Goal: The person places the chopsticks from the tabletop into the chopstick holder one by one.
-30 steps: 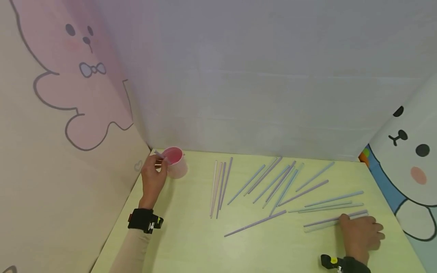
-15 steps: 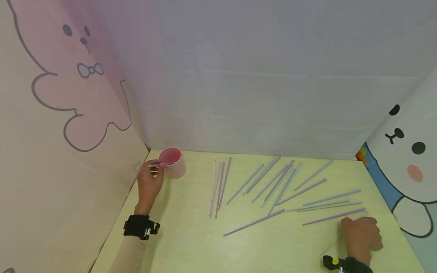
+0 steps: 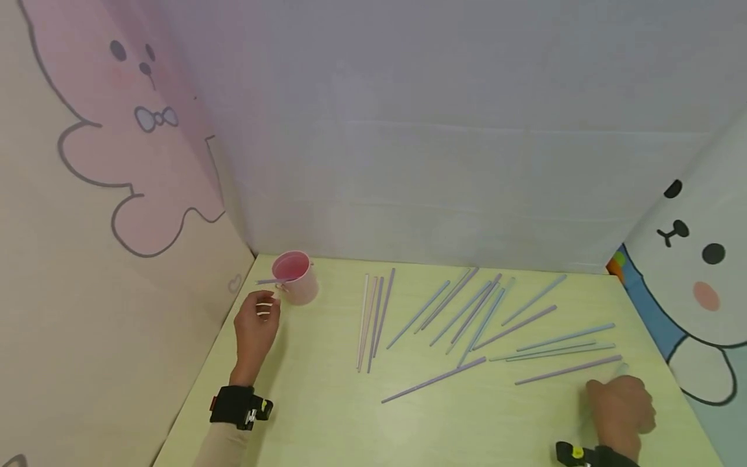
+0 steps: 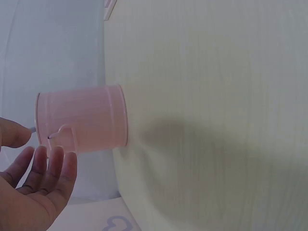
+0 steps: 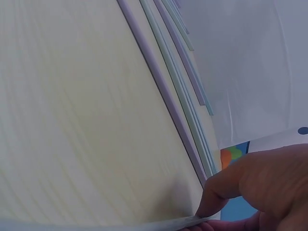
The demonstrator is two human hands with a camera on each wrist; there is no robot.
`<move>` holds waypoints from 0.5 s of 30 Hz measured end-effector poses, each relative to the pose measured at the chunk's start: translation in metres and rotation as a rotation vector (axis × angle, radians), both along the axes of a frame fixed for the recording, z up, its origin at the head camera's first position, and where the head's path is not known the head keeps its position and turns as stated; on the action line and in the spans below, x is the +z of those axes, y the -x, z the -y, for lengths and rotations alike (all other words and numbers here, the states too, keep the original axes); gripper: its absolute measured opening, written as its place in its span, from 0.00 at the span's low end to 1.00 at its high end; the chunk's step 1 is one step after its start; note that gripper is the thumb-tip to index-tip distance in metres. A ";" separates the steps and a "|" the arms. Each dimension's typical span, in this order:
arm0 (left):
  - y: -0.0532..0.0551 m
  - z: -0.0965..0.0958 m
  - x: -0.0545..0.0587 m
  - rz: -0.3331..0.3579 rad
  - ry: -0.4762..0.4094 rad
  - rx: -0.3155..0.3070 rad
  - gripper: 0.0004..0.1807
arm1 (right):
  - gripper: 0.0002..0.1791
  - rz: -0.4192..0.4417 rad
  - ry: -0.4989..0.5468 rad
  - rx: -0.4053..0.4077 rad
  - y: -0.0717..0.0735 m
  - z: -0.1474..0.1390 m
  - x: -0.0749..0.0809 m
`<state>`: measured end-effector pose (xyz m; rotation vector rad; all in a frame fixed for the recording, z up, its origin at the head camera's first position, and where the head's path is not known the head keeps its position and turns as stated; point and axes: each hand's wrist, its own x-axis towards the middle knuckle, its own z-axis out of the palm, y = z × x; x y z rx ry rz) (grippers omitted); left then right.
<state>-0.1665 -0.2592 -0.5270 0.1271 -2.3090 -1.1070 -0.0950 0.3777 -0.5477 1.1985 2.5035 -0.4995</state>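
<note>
A pink cup (image 3: 305,289) with a small handle stands at the back left of the table. A purple straw (image 3: 267,281) lies across its rim, one end sticking out to the left. Just in front of it, my left hand (image 3: 257,327) has thumb and fingers apart, holding nothing; the left wrist view shows the fingers (image 4: 54,168) relaxed beside the cup. At the front right, my right hand (image 3: 621,412) pinches a pale straw (image 5: 159,225) between thumb and fingers. In the head view that straw is faint and mostly hidden by the hand.
Several pastel straws lie spread over the table: a purple one (image 3: 434,381) in the middle, another (image 3: 569,370) close to the right hand, and a near-parallel group with a white one (image 3: 363,321) right of the cup. Curtains (image 3: 438,194) stand along the back and sides.
My left hand has let go of the purple straw at the cup and drawn back slightly toward me. My right hand has picked up the pale straw from beside a purple one.
</note>
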 end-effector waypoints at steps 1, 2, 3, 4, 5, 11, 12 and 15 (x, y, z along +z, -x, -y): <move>-0.001 -0.001 -0.003 0.006 0.006 -0.004 0.11 | 0.33 0.001 -0.002 0.001 0.000 0.000 0.002; -0.002 -0.001 -0.006 0.011 0.011 -0.006 0.10 | 0.33 0.004 -0.003 0.000 0.000 0.000 0.003; -0.003 -0.002 -0.009 0.015 0.017 -0.012 0.09 | 0.32 0.008 0.001 -0.001 0.000 0.001 0.005; -0.004 -0.003 -0.011 0.020 0.022 -0.016 0.08 | 0.32 0.010 0.004 -0.001 -0.001 0.001 0.006; -0.006 -0.004 -0.013 0.025 0.023 -0.021 0.07 | 0.32 0.012 0.007 -0.004 -0.001 0.001 0.007; -0.016 -0.013 -0.018 0.058 0.023 -0.061 0.04 | 0.30 -0.068 0.038 -0.024 -0.011 0.000 0.012; -0.018 -0.014 -0.018 0.061 0.024 -0.067 0.03 | 0.30 -0.093 0.037 -0.026 -0.012 0.000 0.013; -0.020 -0.018 -0.018 0.058 0.027 -0.080 0.02 | 0.31 -0.156 0.025 -0.035 -0.013 0.000 0.019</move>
